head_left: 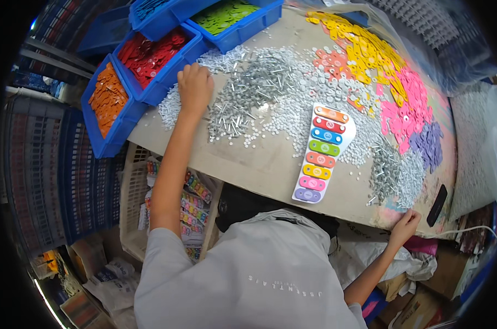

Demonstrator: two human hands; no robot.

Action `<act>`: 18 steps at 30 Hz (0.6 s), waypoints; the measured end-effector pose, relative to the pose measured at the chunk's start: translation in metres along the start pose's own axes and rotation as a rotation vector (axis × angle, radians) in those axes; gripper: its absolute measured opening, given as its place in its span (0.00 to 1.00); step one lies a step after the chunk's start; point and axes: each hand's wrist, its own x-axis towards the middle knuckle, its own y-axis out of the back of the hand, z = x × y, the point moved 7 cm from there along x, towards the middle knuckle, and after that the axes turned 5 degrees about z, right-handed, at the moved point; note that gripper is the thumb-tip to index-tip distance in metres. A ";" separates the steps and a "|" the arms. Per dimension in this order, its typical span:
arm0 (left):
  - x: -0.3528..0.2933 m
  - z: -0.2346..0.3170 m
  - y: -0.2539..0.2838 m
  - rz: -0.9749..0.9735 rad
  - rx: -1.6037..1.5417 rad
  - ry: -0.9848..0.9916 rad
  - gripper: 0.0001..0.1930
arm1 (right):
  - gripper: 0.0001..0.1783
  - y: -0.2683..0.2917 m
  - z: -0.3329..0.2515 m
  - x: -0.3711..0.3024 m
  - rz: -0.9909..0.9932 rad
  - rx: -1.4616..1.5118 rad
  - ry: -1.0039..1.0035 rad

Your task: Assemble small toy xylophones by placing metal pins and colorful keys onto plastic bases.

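On the table (248, 167) lies a toy xylophone (349, 133), a white tapered base with a row of coloured bars fixed across it. My left hand (195, 90) reaches to the far left, fingers curled down at a pile of tiny whitish pieces (170, 108) beside the blue bins. What its fingertips hold, if anything, is hidden. At the table's near right edge my right hand (406, 227) has its fingers pinched together, just below a pile of small silvery pieces (410, 178). Anything in that pinch is too small to make out.
Blue bins hold red bars (150, 57), orange bars (109, 98) and green bars (224, 17). Silver screw-like pins (259, 79) and white round pieces (292, 118) spread mid-table. Yellow bars (369, 46), pink bars (407, 109) and purple bars (427, 145) lie right. A black flat object (437, 205) rests near the edge.
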 end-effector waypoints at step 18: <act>-0.024 0.112 0.042 -0.391 -1.091 0.471 0.02 | 0.05 -0.079 -0.276 -0.063 -0.311 0.747 0.294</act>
